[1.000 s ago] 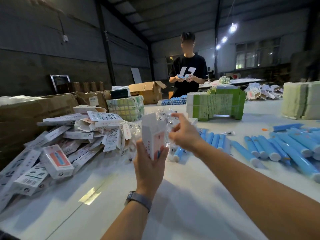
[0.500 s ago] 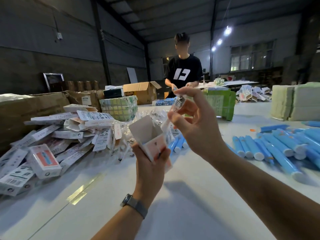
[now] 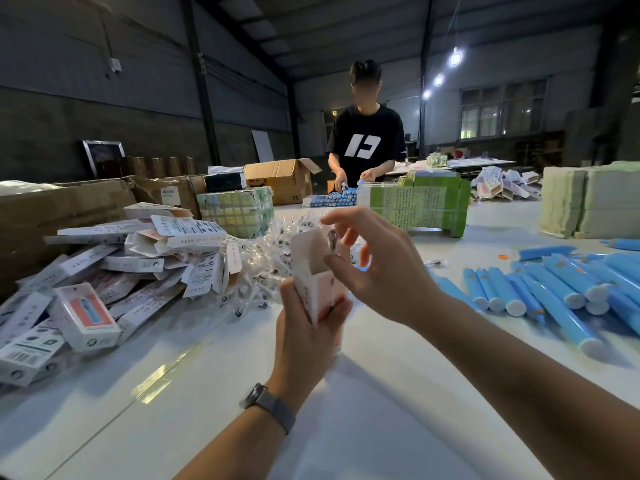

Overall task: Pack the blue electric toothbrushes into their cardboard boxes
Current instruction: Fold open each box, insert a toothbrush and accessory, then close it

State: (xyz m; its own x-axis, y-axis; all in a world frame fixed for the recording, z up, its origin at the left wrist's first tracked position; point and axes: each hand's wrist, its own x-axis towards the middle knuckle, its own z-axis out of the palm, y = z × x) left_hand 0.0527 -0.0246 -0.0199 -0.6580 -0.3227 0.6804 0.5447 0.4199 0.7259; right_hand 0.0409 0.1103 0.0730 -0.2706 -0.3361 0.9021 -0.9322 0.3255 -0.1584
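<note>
A: Left hand [image 3: 308,327] has its grip wrapped round the lower half of the small white-and-pink cardboard box [image 3: 317,289], upright, top flap standing open.

B: And the right hand [image 3: 377,268]?

A: Hovering at the mouth, thumb and forefinger curved, wrist cocked down. Something small and clear-wrapped seems to sit at the fingertips; whether it's pinched, I can't tell.

B: So what makes this step go well?

A: Keep the box steady, flap held back, and feed straight down the opening, I'd say.

B: The toothbrushes?

A: The blue cylindrical toothbrush handles [image 3: 540,292] lie in rows on the white worktop [image 3: 381,427], right of the hands. Flat boxes [image 3: 104,271] are heaped left.
</note>
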